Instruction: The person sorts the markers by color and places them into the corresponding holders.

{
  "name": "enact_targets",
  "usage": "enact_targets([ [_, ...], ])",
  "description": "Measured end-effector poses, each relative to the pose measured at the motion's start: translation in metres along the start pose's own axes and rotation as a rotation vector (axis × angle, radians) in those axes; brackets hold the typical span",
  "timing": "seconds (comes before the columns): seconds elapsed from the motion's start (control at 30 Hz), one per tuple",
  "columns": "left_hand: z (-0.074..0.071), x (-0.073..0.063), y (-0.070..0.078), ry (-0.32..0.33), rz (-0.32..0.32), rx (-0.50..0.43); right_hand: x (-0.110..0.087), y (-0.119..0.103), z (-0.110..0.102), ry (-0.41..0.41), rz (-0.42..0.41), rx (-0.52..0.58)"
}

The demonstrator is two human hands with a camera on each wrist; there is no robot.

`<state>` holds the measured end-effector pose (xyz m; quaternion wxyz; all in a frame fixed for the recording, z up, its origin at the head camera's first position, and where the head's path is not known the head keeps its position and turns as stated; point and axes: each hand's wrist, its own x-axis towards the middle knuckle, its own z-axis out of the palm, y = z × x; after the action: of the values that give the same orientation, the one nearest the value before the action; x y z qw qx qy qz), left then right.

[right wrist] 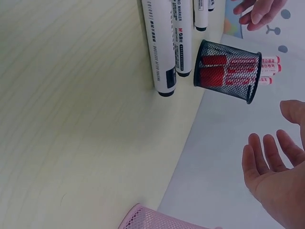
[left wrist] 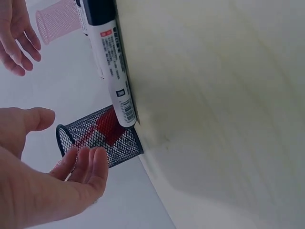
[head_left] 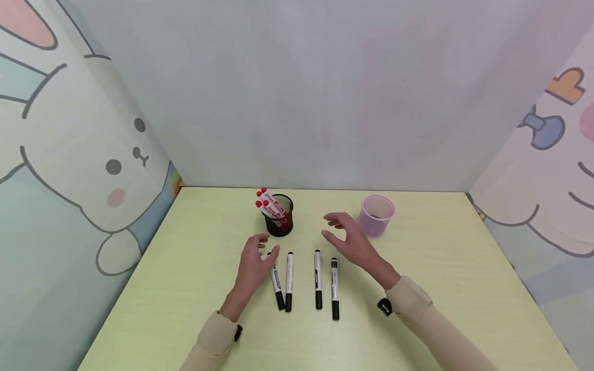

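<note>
Left sleeve point(head_left: 204, 346), toward table's point(head_left: 464, 257) left edge: plain beige, bunched cuff point(head_left: 218, 328); small black wrist piece point(head_left: 238, 333). Right sleeve point(head_left: 447, 330), toward right edge: matching beige; black wrist piece point(head_left: 384, 307), pale marking. Left hand point(head_left: 252, 264), right hand point(head_left: 352, 243): bare.

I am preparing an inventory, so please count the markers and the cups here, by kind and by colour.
White markers with black ends: 4
Red-and-white markers with red ends, visible: 4
Round black mesh cup: 1
Round pink mesh cup: 1
Total: 10
</note>
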<state>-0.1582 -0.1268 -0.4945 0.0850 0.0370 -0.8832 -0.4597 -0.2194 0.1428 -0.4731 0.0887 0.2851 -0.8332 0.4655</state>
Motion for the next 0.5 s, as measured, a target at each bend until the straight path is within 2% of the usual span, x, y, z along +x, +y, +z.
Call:
enact_targets([
  [0.33,-0.001,-0.016,-0.003,-0.016,0.061,0.068,-0.023,0.009,-0.017,0.010,0.027,-0.006],
  [0.5,-0.001,-0.023,-0.007,-0.012,0.089,0.143,-0.034,0.017,-0.027,0.040,0.027,-0.028],
])
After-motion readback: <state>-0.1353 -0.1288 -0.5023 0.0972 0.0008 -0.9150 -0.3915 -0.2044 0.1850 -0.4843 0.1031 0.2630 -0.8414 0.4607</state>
